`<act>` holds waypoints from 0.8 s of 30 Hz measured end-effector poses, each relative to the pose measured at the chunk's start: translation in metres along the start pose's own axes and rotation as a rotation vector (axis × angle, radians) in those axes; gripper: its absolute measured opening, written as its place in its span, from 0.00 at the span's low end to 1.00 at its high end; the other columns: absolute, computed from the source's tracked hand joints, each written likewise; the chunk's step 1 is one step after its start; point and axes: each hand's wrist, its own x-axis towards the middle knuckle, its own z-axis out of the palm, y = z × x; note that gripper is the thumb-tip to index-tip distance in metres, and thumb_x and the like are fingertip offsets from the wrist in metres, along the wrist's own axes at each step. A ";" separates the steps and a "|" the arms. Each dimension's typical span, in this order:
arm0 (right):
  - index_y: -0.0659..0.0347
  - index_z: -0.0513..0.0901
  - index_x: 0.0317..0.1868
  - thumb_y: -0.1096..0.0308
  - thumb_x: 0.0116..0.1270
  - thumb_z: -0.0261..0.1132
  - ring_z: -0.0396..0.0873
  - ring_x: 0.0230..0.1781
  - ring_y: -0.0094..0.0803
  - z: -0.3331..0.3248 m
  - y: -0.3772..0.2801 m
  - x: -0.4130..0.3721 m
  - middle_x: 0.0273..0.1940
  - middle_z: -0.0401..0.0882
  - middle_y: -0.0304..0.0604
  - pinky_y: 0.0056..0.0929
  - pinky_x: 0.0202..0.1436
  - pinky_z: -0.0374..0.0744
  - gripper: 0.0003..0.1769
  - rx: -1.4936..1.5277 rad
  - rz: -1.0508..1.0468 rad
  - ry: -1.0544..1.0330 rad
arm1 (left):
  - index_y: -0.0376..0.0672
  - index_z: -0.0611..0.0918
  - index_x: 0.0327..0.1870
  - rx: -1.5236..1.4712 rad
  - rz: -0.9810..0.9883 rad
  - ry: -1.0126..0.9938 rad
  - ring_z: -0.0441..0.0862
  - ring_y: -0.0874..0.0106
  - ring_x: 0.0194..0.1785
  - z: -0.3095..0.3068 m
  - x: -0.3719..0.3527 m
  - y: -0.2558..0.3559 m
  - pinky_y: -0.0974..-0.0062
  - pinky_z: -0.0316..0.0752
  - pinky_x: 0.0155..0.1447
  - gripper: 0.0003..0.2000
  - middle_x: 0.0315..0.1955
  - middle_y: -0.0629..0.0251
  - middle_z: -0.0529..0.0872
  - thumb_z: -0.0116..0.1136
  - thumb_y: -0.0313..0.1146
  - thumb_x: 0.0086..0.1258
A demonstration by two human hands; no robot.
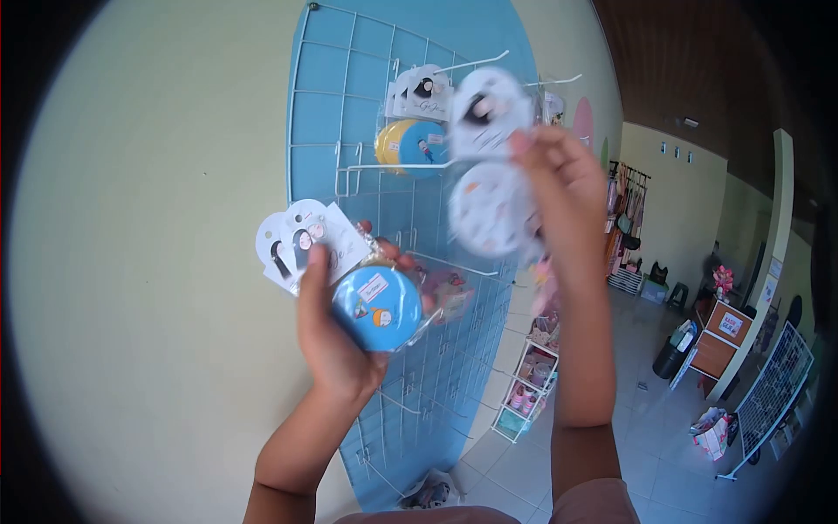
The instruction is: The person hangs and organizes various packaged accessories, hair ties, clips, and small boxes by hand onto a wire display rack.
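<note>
My left hand (336, 336) is closed around a fanned stack of packs with white header cards (327, 236). The front pack carries a round blue disc (378, 307) with a small cartoon figure, wrapped in clear plastic. My right hand (567, 170) pinches the edge of a white round pack (493, 210), smeared by motion, with a header card above its pale patterned disc. This pack overlaps the ends of the wall hooks in this view. Just behind it, similar packs with blue and yellow discs (422, 147) hang from a hook.
A white wire grid (327, 57) with long hooks is mounted on a blue panel. Lower right of it stands a small white rack (528, 389) of goods. Across the tiled floor are a wooden counter (726, 327), a black bin (672, 354) and a leaning grid stand (772, 393).
</note>
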 end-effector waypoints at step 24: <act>0.66 0.82 0.47 0.58 0.61 0.70 0.78 0.32 0.21 0.019 0.066 0.077 0.37 0.83 0.39 0.19 0.37 0.75 0.21 -0.028 0.351 -0.141 | 0.37 0.68 0.61 0.291 0.036 0.187 0.84 0.64 0.47 0.013 -0.016 0.008 0.65 0.81 0.49 0.21 0.47 0.56 0.82 0.48 0.42 0.75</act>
